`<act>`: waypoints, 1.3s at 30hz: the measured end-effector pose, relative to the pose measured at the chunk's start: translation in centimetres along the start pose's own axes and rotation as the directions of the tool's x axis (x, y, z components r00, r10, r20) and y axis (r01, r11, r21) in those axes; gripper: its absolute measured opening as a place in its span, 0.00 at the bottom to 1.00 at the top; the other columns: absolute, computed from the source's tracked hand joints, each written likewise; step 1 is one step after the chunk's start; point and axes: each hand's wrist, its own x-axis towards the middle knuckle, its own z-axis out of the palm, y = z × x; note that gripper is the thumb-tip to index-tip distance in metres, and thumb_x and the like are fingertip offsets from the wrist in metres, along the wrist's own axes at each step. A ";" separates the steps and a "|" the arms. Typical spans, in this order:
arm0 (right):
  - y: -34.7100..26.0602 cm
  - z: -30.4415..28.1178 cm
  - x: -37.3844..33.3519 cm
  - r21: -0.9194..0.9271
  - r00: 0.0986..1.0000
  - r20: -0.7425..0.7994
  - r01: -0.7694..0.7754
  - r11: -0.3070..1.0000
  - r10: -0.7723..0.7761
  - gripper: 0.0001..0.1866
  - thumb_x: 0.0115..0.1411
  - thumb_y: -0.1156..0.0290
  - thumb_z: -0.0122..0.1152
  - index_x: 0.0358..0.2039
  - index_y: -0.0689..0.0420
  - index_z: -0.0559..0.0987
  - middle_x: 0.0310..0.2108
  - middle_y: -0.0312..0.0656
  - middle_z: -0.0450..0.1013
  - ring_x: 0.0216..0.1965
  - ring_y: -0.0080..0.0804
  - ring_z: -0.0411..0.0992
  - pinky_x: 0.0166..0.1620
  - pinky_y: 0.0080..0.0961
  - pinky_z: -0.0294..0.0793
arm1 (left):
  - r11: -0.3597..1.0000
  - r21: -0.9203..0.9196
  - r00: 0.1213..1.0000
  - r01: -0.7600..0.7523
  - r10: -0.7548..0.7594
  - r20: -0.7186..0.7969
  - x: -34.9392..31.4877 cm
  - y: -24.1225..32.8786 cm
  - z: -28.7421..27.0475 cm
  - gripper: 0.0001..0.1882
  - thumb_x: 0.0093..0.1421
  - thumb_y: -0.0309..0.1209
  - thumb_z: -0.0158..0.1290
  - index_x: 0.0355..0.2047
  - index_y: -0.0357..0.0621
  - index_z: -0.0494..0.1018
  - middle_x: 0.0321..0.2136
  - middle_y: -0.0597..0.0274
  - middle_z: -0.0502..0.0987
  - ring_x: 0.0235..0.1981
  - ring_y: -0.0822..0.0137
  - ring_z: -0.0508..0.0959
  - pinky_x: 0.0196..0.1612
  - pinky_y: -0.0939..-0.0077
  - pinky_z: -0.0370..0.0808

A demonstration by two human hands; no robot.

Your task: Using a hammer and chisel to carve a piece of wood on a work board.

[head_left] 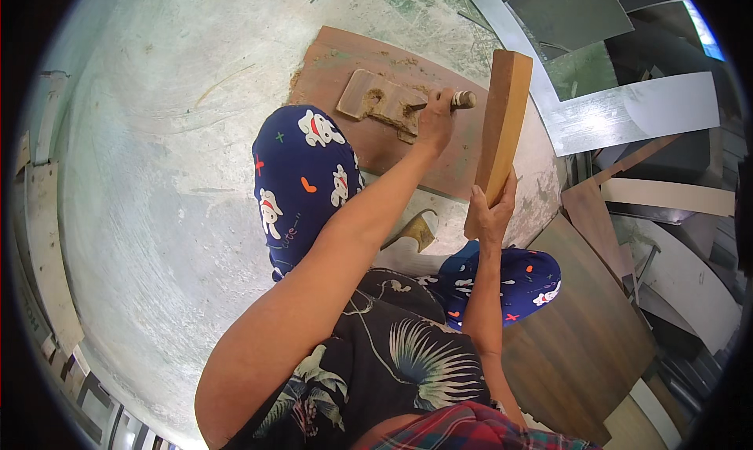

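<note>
My left hand [436, 127] is closed round the handle of a chisel [464, 99]. The blade points left, its tip at a rough hollow in a small wooden piece [358, 91]. Another rough hole shows further left in that piece, with shavings around both. Beneath it lies a flat brown board [325, 54] on the floor. To the right of the chisel, my right hand [494, 211] grips the lower end of a long, thick wooden block [508, 120] and holds it raised, nearly upright. The block stands apart from the chisel handle.
Grey and white sheets [635, 112] and wood offcuts are piled on the right. A dark brown panel [580, 324] lies near my right knee. Planks [51, 246] line the far left. My knees in blue patterned trousers [302, 183] flank the board's near side.
</note>
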 end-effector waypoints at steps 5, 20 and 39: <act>-0.6 0.5 0.1 0.024 0.999 0.025 -0.034 0.999 0.033 0.40 0.51 0.71 0.67 0.63 0.60 0.62 0.54 0.51 0.70 0.55 0.42 0.69 0.59 0.34 0.66 | 1.000 -0.026 1.000 0.007 -0.008 -0.023 0.5 -0.3 0.2 0.19 0.55 0.22 0.55 0.46 0.49 0.66 0.40 0.47 0.70 0.38 0.39 0.76 0.37 0.50 0.75; -0.8 0.3 0.1 -0.067 0.992 0.121 -0.021 0.998 0.029 0.38 0.52 0.72 0.65 0.63 0.59 0.62 0.52 0.53 0.71 0.53 0.40 0.71 0.57 0.33 0.68 | 0.999 0.032 0.995 0.041 -0.043 0.085 0.3 0.3 0.3 0.14 0.56 0.21 0.52 0.41 0.47 0.65 0.36 0.47 0.70 0.33 0.40 0.76 0.34 0.47 0.74; -0.4 0.2 -0.1 -0.076 0.998 0.059 0.012 0.997 -0.007 0.41 0.50 0.70 0.68 0.64 0.59 0.62 0.53 0.53 0.70 0.53 0.44 0.71 0.57 0.36 0.68 | 0.997 -0.052 0.998 0.052 -0.053 -0.016 0.2 0.1 -0.1 0.18 0.54 0.20 0.56 0.45 0.49 0.69 0.42 0.51 0.73 0.41 0.43 0.76 0.39 0.53 0.75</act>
